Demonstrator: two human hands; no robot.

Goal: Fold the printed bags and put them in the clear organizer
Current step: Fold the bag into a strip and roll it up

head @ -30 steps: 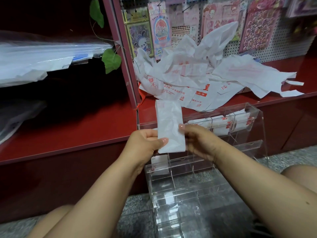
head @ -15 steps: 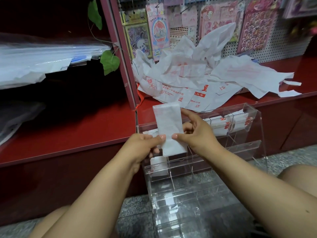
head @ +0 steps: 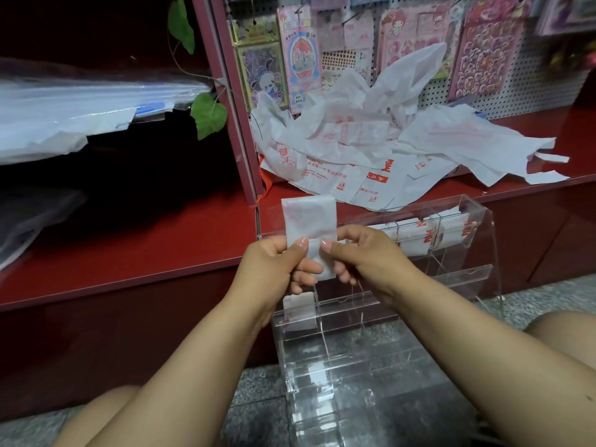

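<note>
A folded white printed bag (head: 310, 221) stands upright as a narrow strip in front of me. My left hand (head: 274, 269) pinches its lower left part with thumb on top. My right hand (head: 361, 256) pinches the lower right part, thumb tips almost meeting. Just below and behind the hands stands the clear organizer (head: 477, 240), tiered, with folded bags (head: 416, 243) in its top row and one folded bag (head: 298, 308) in a lower left compartment. A loose pile of unfolded printed bags (head: 371, 156) lies on the red shelf behind.
The red shelf (head: 129, 246) runs left to right at chest height. A pegboard with sticker packs (head: 480, 50) hangs at the back right. Clear plastic sheets (head: 64, 104) lie on a shelf at left. Green leaves (head: 208, 114) hang by the red post. Grey stone floor (head: 258, 401) below.
The strip got shorter as its lower end was folded up. My right hand moved from flat behind the bag to pinching its front, and both thumbs came together.
</note>
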